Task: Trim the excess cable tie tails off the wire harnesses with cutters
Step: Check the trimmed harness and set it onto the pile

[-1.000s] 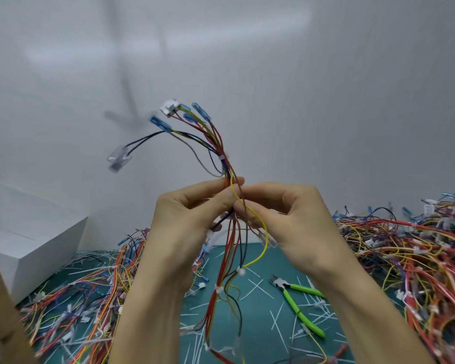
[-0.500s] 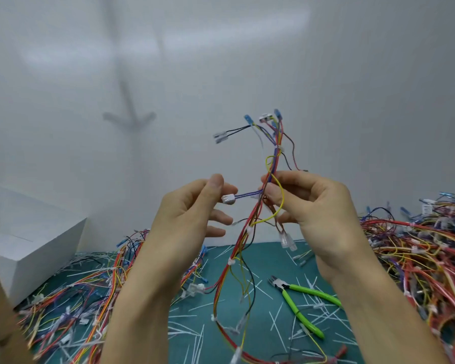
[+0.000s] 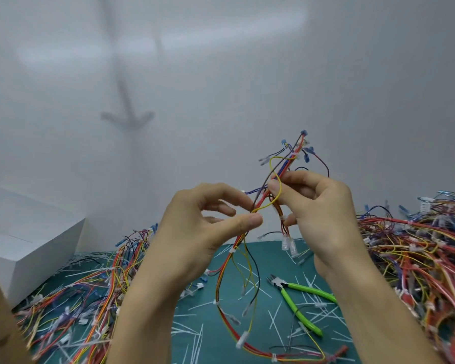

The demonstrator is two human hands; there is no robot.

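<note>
- Currently, you hold one wire harness [image 3: 284, 168] upright in the air between both hands, above the teal mat [image 3: 263, 264].
- Your left hand [image 3: 208, 227] is raised with the forearm rising from the lower edge of the view. The thumb and forefinger close on the harness wires at the lower bend of a yellow loop, and the other fingers are curled loosely behind.
- Your right hand [image 3: 323, 211] sits slightly higher. Its thumb and forefinger pinch the bundle just above the left-hand grip, and the remaining fingers curl inward.
- The blue terminals fan out above the right hand. The rest of the harness hangs down between your forearms and trails onto the mat.
- The cutters [image 3: 279, 284], with green handles, lie on the mat below the right wrist, untouched by either hand.
- Cut tie tails [image 3: 184, 332] are scattered over the mat.
- Harness piles lie to the left [image 3: 84, 298] and to the right [image 3: 418, 248].
- A white box [image 3: 24, 245] stands at the far left.
</note>
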